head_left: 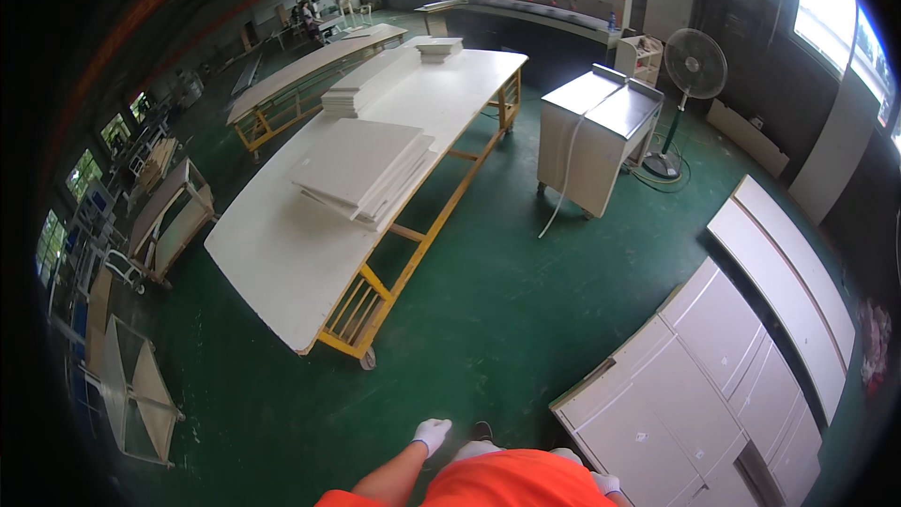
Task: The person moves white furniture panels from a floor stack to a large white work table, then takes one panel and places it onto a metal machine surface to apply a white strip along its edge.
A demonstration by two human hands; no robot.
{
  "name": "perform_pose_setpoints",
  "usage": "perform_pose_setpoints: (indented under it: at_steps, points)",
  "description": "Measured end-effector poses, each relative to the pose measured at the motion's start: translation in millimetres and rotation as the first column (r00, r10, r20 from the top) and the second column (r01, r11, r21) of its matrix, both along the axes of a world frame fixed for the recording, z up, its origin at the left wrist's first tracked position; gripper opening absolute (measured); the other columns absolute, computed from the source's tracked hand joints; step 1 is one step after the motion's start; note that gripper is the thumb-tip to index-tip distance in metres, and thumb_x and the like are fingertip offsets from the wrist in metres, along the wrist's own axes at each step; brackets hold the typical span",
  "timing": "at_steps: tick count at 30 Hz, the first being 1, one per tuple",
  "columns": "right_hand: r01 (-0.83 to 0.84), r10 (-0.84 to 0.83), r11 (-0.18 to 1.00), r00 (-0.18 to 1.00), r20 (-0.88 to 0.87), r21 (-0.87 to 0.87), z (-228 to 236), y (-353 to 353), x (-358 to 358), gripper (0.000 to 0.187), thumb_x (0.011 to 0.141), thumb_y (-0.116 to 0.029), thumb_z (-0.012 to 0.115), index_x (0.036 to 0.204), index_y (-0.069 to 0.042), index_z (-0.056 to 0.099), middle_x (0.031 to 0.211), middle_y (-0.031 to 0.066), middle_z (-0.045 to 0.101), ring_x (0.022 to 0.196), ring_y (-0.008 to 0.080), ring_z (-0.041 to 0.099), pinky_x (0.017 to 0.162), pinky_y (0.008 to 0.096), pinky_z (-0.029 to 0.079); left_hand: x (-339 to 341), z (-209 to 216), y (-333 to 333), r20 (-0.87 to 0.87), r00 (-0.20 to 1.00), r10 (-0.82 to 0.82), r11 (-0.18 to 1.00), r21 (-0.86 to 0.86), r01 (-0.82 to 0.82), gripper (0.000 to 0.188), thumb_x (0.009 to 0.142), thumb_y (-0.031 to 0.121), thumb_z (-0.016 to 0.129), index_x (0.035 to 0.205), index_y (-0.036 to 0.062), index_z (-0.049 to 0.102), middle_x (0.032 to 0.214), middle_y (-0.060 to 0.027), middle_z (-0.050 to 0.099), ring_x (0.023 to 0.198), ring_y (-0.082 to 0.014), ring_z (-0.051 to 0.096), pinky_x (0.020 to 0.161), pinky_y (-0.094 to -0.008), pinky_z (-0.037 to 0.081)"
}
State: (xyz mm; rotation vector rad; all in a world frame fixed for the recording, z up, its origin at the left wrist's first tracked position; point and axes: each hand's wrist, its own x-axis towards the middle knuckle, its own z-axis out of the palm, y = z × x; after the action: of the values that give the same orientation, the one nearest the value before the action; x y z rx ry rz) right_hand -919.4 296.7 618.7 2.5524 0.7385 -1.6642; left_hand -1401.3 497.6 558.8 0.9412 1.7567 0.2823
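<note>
My left hand [433, 435], in a white glove, hangs in front of me above the green floor [422, 357], its fingers loosely curled and nothing visible in them. My right hand [606, 483], gloved too, is low at my side, close to the near edge of the stacked white panels [648, 413]. Its fingers are mostly hidden, so their state does not show. Ahead to the left stands a long white-topped table [272, 253] on a yellow wheeled frame. A pile of white boards [361, 164] lies on it, with smaller board stacks [352, 99] behind.
A wheeled cabinet [577, 155] with a shiny top and a hanging strap stands beyond the table's right side, beside a standing fan [694, 66]. More long panels [788, 272] lie at right. Wheeled racks [141, 394] line the left; another long table [310, 75] stands behind.
</note>
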Motion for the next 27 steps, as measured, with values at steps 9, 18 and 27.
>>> perform_pose_setpoints:
  at_steps: [9,18,27]
  points:
    - [0.047,-0.017,0.923,0.997,-0.081,0.381,-9,211,-44,0.048,0.089,-0.035,0.075,0.116,0.005,0.076,0.106,0.0167,0.079,0.094,0.0234,0.074,0.088,0.0351,0.058,-124,-13,65,0.015,0.800,0.600,0.797,-0.087,-0.597,0.031,0.093,0.028,0.067,0.080,-0.0003,0.068,0.069,-0.0130,0.065,0.059,-0.0289,0.064,0.058,-0.0474,0.050]
    - [-0.179,0.175,0.981,0.983,0.057,0.080,-61,356,5,0.056,0.092,-0.049,0.066,0.117,0.000,0.077,0.111,0.0165,0.077,0.102,0.0282,0.073,0.091,0.0407,0.056,-40,23,316,0.450,0.694,0.562,0.820,-0.199,-0.536,0.018,0.097,0.022,0.070,0.100,0.0063,0.063,0.075,-0.0028,0.059,0.054,-0.0156,0.055,0.045,-0.0306,0.040]
    - [0.078,-0.088,0.995,0.982,0.167,0.065,-86,587,135,0.057,0.096,-0.049,0.067,0.119,0.002,0.075,0.112,0.0154,0.078,0.103,0.0285,0.071,0.088,0.0447,0.055,-3,53,526,0.445,0.604,0.661,0.750,-0.385,-0.537,0.021,0.092,0.024,0.070,0.080,0.0079,0.064,0.063,-0.0032,0.056,0.049,-0.0178,0.054,0.044,-0.0365,0.040]
